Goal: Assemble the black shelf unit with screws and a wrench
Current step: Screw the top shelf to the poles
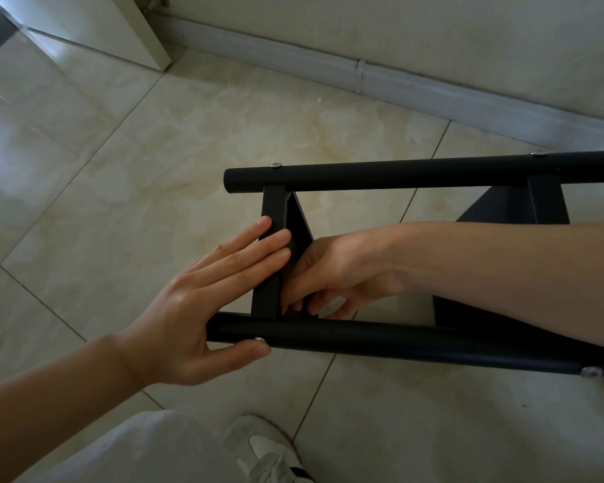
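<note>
Fixing the end crossbar (272,252) to the near tube (380,338)

Your left hand (203,308) presses flat – your right hand (332,277) pinches something hidden; next, tighten it.

The shelf frame (415,174) is matt black, with small silver screw heads (276,165) on its tubes. The floor tiles (154,169) are glossy cream with faint tan marbling. Near, the trousers (136,451) are white, and the shoe (269,451) white with a black stripe.

Left hand (203,305) flat against black shelf frame (398,172), right hand (332,273) reaching inside, fingers (295,301) curled
</note>
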